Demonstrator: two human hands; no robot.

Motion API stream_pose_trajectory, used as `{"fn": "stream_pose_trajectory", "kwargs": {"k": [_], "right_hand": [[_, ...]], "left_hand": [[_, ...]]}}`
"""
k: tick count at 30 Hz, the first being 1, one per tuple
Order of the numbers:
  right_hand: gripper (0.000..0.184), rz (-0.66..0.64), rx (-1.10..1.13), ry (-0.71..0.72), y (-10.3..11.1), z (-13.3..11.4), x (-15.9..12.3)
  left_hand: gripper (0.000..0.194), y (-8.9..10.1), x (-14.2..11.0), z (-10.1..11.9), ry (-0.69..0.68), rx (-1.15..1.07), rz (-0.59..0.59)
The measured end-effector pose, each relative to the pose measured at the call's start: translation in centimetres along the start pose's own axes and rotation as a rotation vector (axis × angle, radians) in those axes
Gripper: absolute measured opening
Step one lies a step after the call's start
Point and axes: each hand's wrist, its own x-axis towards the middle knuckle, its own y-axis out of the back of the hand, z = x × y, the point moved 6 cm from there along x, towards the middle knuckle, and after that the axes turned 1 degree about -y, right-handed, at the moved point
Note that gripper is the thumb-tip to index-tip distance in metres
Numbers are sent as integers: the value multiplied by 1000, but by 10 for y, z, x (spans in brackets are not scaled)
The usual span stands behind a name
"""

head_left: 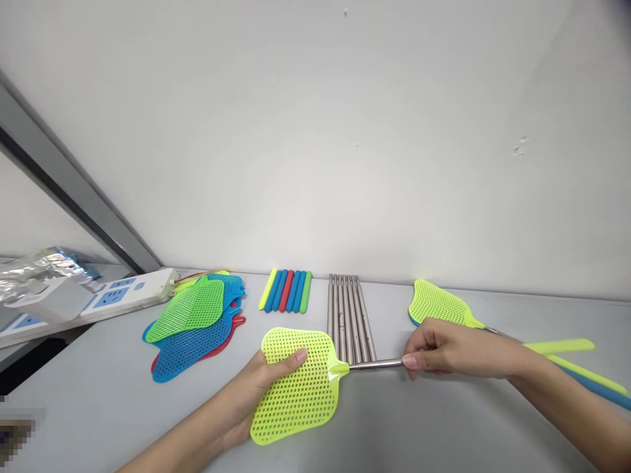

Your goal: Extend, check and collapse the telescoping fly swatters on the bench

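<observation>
A yellow-green fly swatter head [300,407] is gripped in my left hand [261,381], with the thumb lying across its perforated face. From the head's neck a silver metal rod [375,364] runs to the right. My right hand [438,348] pinches the far end of that rod between thumb and fingers. Whatever lies inside the right fingers is hidden. Just behind the held swatter, several metal rods [349,315] lie side by side on the table. Beyond my right hand rests another yellow swatter [438,303], with a blue edge showing under it.
Perforated swatter heads in green [197,309], blue and red are piled at the left. Several coloured handle sleeves [286,291] lie in a row near the wall. A white power strip [123,295] and crinkled plastic packaging [44,272] are at far left. Yellow handles [566,345] extend at right.
</observation>
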Motion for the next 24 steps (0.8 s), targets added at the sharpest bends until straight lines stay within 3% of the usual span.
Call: {"fn": "stream_pose_trajectory", "kwargs": {"k": [16, 24], "right_hand": [[37, -90, 282, -101, -21, 11, 11], [36, -128, 380, -152, -31, 13, 16]], "left_hand": [[30, 3, -2, 0, -17, 93, 57], [29, 3, -1, -2, -46, 94, 24]]}}
